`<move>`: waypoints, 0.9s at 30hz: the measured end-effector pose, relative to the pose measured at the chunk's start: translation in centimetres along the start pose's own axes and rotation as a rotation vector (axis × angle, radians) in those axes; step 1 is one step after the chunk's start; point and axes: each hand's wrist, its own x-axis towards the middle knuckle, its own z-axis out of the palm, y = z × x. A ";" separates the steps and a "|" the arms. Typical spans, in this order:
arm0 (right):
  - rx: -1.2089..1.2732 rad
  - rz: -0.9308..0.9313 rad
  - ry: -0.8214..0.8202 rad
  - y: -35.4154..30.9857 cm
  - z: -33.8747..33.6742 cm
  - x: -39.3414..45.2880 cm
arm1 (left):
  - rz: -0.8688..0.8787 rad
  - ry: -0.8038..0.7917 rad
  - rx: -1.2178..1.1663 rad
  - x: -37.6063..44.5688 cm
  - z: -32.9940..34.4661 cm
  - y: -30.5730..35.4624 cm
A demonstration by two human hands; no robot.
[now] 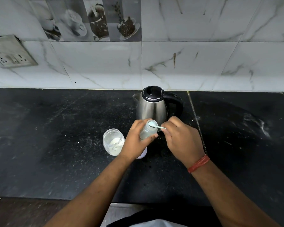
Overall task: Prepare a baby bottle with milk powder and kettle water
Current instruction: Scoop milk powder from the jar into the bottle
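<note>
My left hand (pixel 135 138) grips a clear baby bottle (pixel 147 131), tilted with its open mouth toward the kettle. My right hand (pixel 181 138) pinches the handle of a small pale green spoon (pixel 157 126), whose bowl rests at the bottle's mouth. A steel kettle (pixel 152 108) with a black lid and handle stands just behind both hands. An open glass jar (pixel 113 141) with white milk powder sits on the counter to the left of my left hand. A pale cap-like object (pixel 143 155) peeks out under my left wrist.
The black stone counter (pixel 56 136) is dusted with white specks. A marble-tiled wall (pixel 187 63) runs along the back, with a socket plate (pixel 11 52) at the left. The counter's front edge lies near my elbows.
</note>
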 end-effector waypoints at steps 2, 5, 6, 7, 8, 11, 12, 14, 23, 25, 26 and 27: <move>0.004 0.009 -0.017 -0.1 -0.1 0.0 | 0.006 -0.008 -0.007 -0.1 0.0 0.0; 0.010 0.016 -0.025 -0.1 -0.2 0.2 | 0.007 -0.014 -0.019 -0.3 0.0 0.0; 0.013 0.020 -0.027 0.0 -0.2 0.1 | 0.006 -0.015 -0.020 -0.3 0.1 0.0; 0.019 0.029 -0.030 0.2 0.0 0.2 | 0.004 -0.015 -0.022 -0.3 0.2 0.0; 0.029 0.043 -0.037 0.4 0.1 0.1 | 0.003 -0.014 -0.021 -0.3 0.2 -0.1; 0.101 0.094 -0.047 0.9 0.1 0.0 | 0.000 -0.020 -0.018 -0.4 0.4 -0.3; 0.151 0.120 -0.034 1.1 -0.1 0.0 | -0.006 -0.019 -0.028 -0.4 0.5 -0.3; 0.264 0.195 -0.001 1.5 -0.3 0.1 | -0.025 -0.024 -0.052 -0.4 0.9 -0.3; 0.877 0.807 -0.025 3.3 -0.2 -1.4 | -0.152 -0.085 -0.137 -0.6 3.7 -1.4; 0.948 0.882 -0.006 3.8 0.0 -1.9 | -0.187 -0.108 -0.172 -0.7 4.4 -2.0; 0.974 0.915 0.002 3.9 0.0 -2.2 | -0.204 -0.119 -0.185 -0.7 4.7 -2.2; 0.993 0.948 0.010 4.1 0.0 -2.4 | -0.219 -0.133 -0.196 -0.7 5.1 -2.4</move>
